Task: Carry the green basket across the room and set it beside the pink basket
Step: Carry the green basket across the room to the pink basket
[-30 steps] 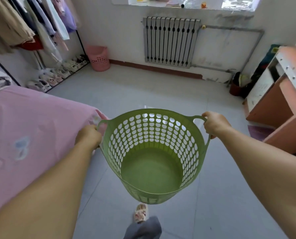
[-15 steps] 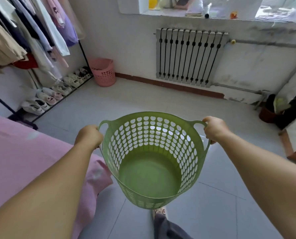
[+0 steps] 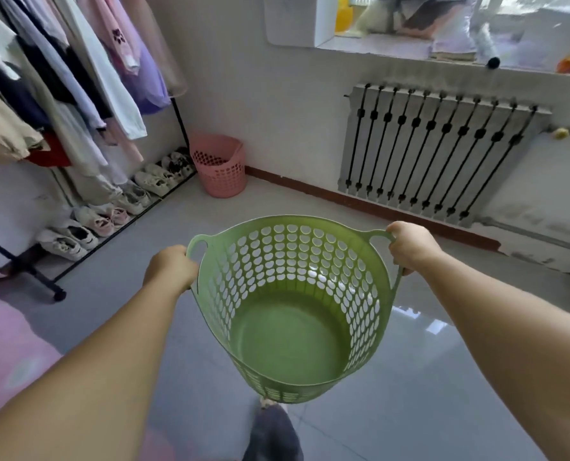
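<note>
Open grey floor (image 3: 410, 377) stretches to the far corner, where a pink basket (image 3: 222, 168) stands; left hand (image 3: 169, 269) and right hand (image 3: 413, 246) each clench a handle of the empty, perforated green basket (image 3: 293, 327), held above it.

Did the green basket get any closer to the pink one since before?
Yes. The green basket, held by the left hand and right hand, has been carried forward: the pink basket and radiator now look bigger and nearer.
</note>
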The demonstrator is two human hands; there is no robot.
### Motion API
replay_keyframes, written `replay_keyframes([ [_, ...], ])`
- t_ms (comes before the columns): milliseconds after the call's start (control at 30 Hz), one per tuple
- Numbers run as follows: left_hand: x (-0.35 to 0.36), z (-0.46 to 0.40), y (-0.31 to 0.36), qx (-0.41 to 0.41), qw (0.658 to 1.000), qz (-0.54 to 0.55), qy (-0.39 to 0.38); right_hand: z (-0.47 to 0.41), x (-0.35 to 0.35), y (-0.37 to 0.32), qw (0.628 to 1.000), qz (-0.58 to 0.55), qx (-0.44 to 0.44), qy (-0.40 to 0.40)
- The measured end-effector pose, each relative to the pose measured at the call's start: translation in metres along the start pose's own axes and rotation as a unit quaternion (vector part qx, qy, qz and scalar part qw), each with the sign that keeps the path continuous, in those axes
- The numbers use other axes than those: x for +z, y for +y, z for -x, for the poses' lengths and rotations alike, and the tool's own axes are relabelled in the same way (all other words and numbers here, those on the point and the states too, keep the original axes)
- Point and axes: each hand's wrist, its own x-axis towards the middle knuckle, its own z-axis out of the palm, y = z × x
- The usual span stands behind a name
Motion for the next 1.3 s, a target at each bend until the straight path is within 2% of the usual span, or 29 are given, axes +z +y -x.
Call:
replay_keyframes([
  [333, -0.009, -0.268, 0.103, 0.015, 1.000, -0.021, -0.004, -0.236, 0.017, -0.133, 1.000, 0.001, 0.027, 0.003],
  [533, 0.012, -0.432, 0.165, 0.004, 0.999, -0.032, -0.016, -0.403, 0.037, -0.193, 1.000, 0.009, 0.025, 0.012],
  [667, 0.030, -0.531, 0.207, -0.007, 0.999, -0.039, -0.023, -0.510, 0.048, -0.232, 0.999, 0.002, 0.050, -0.010],
  [900, 0.049, -0.687, 0.261, -0.005, 0.999, -0.043, -0.024, -0.643, 0.067, -0.292, 0.996, -0.015, 0.090, -0.006],
  [1000, 0.063, -0.765, 0.285, 0.007, 0.998, -0.043, -0.046, -0.699, 0.088, -0.309, 0.992, -0.030, 0.120, -0.006],
  [1200, 0.121, -0.906, 0.315, 0.051, 0.986, -0.051, -0.150, -0.793, 0.144, -0.341, 0.977, -0.047, 0.209, 0.016],
  [1300, 0.155, -0.960, 0.317, 0.054, 0.983, -0.059, -0.165, -0.827, 0.174, -0.349, 0.967, -0.069, 0.243, 0.019],
])
